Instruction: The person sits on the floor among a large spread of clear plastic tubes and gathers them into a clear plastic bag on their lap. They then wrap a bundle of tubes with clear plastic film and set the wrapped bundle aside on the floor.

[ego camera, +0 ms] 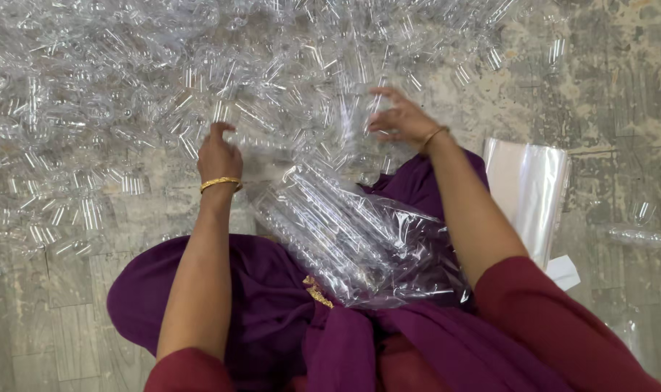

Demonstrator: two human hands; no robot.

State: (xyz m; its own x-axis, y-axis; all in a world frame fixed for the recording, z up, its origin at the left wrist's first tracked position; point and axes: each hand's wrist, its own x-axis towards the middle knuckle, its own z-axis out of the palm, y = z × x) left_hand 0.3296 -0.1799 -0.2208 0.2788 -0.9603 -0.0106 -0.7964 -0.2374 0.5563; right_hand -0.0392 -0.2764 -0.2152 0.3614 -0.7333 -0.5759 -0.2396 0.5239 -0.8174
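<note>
Your left hand (pixel 218 156) and right hand (pixel 397 117), fingers loosely spread, rest on the clear bottles (pixel 112 87) heaped across the floor (pixel 621 80); filled clear bag (pixel 352 236) on your lap, flat bags (pixel 530 189) at right.

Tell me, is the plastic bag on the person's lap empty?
No, the clear bag on the lap is packed with clear plastic bottles lying side by side, like the loose ones in the pile on the floor.
</note>
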